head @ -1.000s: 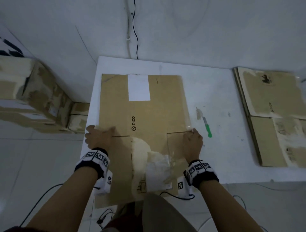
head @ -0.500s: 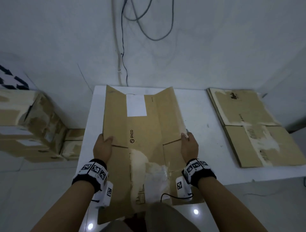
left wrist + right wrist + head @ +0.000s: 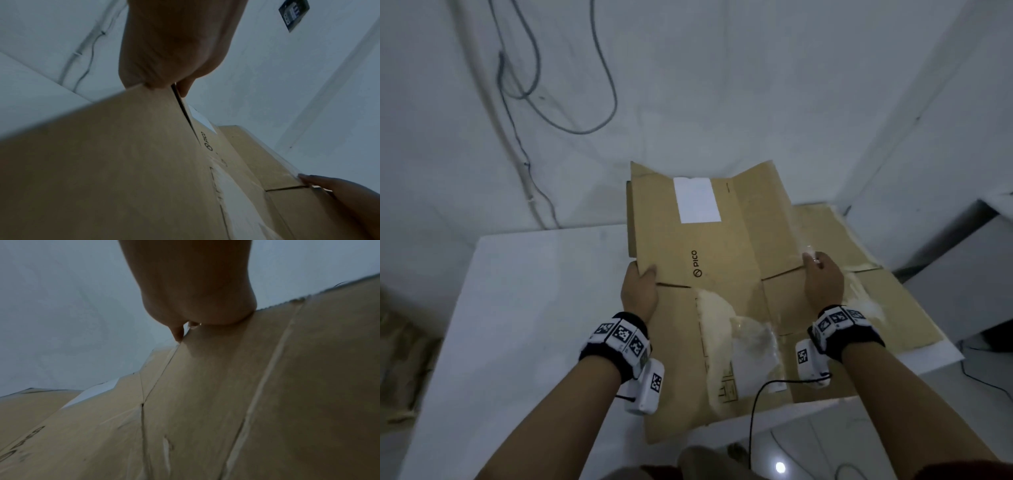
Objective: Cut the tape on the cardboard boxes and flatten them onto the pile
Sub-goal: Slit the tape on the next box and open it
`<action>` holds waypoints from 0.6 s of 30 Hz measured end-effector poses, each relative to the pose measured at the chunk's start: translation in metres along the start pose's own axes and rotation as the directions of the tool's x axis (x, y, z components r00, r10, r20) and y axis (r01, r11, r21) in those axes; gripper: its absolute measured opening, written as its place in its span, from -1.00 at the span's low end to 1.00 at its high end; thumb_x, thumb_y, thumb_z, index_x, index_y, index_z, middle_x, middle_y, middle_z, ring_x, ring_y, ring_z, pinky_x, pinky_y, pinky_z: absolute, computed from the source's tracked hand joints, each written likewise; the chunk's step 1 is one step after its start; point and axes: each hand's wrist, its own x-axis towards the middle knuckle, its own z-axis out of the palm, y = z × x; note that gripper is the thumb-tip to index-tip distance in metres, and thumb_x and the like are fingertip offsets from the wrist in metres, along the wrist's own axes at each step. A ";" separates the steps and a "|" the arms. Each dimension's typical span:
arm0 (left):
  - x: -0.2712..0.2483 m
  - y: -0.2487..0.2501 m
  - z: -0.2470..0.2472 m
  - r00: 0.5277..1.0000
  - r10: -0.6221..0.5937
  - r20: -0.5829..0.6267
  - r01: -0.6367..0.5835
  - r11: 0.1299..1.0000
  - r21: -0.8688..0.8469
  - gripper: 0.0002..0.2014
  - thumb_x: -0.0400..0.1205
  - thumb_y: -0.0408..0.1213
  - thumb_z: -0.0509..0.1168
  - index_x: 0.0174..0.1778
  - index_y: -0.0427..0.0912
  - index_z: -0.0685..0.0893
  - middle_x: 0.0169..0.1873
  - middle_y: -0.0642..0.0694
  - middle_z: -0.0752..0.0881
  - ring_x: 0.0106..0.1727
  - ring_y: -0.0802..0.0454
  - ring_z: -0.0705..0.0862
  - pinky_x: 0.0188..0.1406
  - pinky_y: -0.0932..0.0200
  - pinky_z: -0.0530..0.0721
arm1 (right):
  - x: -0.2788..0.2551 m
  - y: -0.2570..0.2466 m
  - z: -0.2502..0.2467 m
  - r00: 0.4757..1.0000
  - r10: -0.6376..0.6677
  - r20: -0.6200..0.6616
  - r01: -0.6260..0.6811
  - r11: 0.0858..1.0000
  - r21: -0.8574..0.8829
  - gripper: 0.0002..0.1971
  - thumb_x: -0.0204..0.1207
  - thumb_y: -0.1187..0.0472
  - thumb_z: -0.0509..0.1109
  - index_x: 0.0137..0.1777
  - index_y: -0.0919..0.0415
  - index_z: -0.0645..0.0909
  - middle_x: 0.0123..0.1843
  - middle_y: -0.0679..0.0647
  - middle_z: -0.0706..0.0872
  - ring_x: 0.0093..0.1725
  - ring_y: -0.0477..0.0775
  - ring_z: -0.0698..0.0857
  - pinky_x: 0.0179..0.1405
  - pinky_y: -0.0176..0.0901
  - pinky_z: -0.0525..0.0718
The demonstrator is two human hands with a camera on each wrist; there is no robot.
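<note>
A flattened brown cardboard box (image 3: 722,240) with a white label and a PICO logo is held up off the white table (image 3: 524,308), its far end tilted upward. My left hand (image 3: 639,291) grips its left edge, thumb on top. My right hand (image 3: 823,281) grips its right edge, where a strip of clear tape clings. The same cardboard (image 3: 144,162) fills the left wrist view under my left hand (image 3: 174,48). In the right wrist view my right hand (image 3: 195,288) pinches the cardboard (image 3: 246,402) edge. Below the held box lies the pile of flattened boxes (image 3: 887,301).
A white wall with hanging cables (image 3: 571,120) stands behind the table. A grey cabinet (image 3: 962,267) stands to the right of the pile. Stacked cardboard boxes (image 3: 400,359) are on the floor at the far left. The knife is out of sight.
The box lay flat on the table under both hands; now both hands have lifted it and carried it right, over the pile. The view has swung right with it.
</note>
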 end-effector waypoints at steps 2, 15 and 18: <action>0.002 0.005 0.050 1.000 -0.010 0.020 0.010 1.000 -0.028 -0.88 0.73 -0.19 0.18 0.14 -0.04 0.54 0.10 -0.08 0.65 0.16 -0.12 0.62 0.30 -0.05 0.55 | 0.038 0.021 -0.025 1.000 0.023 -0.012 -0.023 1.000 -0.015 -0.66 0.73 0.05 0.22 0.14 0.35 0.62 -0.02 0.22 0.66 0.00 0.26 0.60 -0.06 -0.09 0.37; -0.001 -0.012 0.316 0.985 -0.172 0.027 0.173 0.981 -0.090 -0.84 0.73 -0.22 0.17 0.17 -0.12 0.59 0.09 -0.09 0.68 0.12 -0.07 0.62 0.23 0.05 0.56 | 0.237 0.185 -0.117 0.985 0.150 0.091 -0.128 0.968 -0.216 -0.60 0.71 0.04 0.21 0.20 0.41 0.61 0.20 0.44 0.67 0.12 0.37 0.63 0.04 0.03 0.44; 0.002 -0.029 0.343 0.976 -0.218 0.005 0.218 0.972 -0.082 -0.76 0.73 -0.23 0.20 0.28 -0.19 0.60 0.16 -0.13 0.68 0.17 -0.09 0.62 0.30 0.03 0.55 | 0.259 0.208 -0.114 0.969 0.211 0.127 -0.178 0.956 -0.233 -0.58 0.71 0.03 0.22 0.32 0.38 0.59 0.32 0.41 0.65 0.23 0.36 0.61 0.22 0.09 0.48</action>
